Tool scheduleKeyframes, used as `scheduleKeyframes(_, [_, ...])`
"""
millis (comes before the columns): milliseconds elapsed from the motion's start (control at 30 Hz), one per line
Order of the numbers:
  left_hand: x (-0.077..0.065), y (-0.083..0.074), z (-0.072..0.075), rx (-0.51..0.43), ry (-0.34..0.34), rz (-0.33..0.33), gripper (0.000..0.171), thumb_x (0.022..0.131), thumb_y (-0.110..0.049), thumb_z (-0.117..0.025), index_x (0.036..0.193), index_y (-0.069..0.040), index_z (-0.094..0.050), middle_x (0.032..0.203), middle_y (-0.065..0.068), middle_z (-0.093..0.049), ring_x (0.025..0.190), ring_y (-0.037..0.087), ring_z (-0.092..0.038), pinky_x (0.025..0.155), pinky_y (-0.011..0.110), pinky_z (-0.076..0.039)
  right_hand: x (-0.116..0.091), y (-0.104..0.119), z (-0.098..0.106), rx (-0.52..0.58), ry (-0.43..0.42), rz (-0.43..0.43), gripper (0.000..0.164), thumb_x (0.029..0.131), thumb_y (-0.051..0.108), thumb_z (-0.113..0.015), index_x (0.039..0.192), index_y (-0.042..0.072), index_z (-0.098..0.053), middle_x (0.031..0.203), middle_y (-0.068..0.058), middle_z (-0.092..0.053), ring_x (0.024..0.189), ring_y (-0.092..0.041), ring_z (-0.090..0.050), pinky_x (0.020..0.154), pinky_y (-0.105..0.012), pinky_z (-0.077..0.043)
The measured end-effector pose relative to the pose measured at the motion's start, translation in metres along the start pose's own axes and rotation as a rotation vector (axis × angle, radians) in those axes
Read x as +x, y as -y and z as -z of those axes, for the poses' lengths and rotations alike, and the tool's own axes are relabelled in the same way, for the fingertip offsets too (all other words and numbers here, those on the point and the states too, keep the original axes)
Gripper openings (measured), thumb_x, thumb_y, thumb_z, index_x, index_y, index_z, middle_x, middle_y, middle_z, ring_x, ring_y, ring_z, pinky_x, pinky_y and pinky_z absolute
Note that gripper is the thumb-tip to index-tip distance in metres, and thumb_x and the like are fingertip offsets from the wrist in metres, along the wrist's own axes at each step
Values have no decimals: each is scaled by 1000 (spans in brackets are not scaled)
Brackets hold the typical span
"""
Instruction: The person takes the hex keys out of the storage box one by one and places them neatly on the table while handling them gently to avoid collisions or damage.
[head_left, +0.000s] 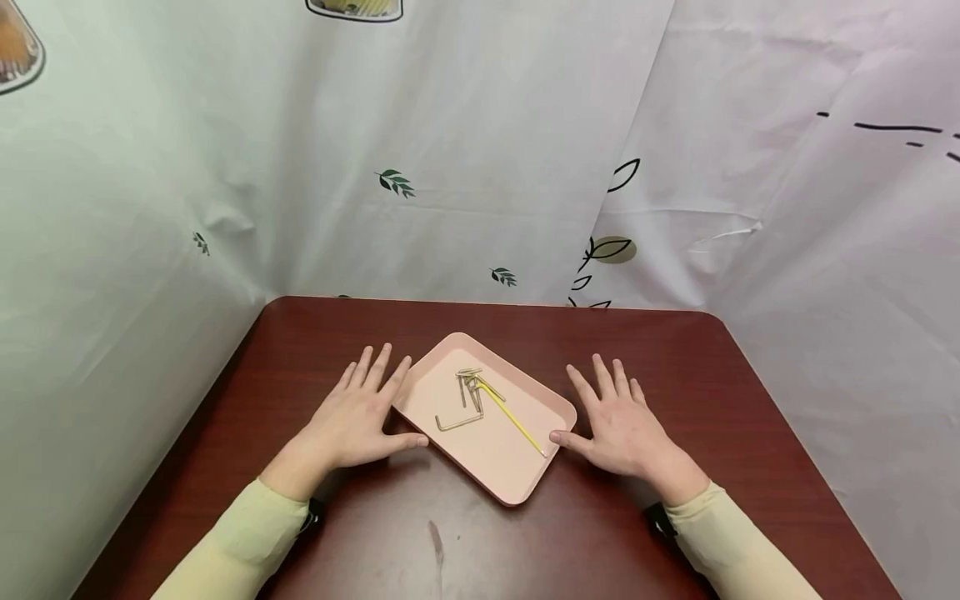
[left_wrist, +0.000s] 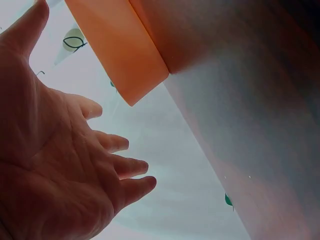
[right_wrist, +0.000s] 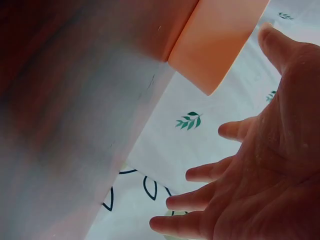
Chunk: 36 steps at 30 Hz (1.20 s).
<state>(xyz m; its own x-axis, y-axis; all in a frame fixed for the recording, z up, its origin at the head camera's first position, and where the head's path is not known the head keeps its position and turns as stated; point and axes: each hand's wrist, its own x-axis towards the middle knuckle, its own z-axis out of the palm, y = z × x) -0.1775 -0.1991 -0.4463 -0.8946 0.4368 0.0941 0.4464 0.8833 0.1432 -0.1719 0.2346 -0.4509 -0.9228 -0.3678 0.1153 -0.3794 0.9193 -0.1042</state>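
A pink tray (head_left: 495, 471) lies turned at an angle on the table. Inside it are several L-shaped metal hex keys (head_left: 461, 423), heaped near its upper middle, and a long thin yellow rod (head_left: 516, 422) slanting toward the right corner. My left hand (head_left: 356, 422) is spread at the tray's left corner, palm down, fingers straight, holding nothing. On the other side my right hand (head_left: 621, 427) is spread likewise, its thumb overlapping the right rim in the head view. Both wrist views show the bare palms beside the tray's outer wall (left_wrist: 120, 50); the tray's contents are hidden there.
The dark red-brown table (head_left: 360, 542) has rounded far corners. White curtains (head_left: 465, 150) printed with leaves enclose it at the back and both sides. A watch-like black band (head_left: 660, 521) shows at the right sleeve's cuff.
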Motion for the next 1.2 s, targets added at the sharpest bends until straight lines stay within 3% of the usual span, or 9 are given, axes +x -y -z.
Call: scheduleKeyframes(1200, [5, 1, -4, -23, 33, -37, 132, 88, -98, -57, 179, -9, -22, 183, 27, -12, 167, 53, -15, 130, 67, -25, 0, 19, -2, 16, -5, 70, 105, 95, 78, -71, 175, 16, -39, 176, -33, -28, 158, -65, -28, 121, -77, -34])
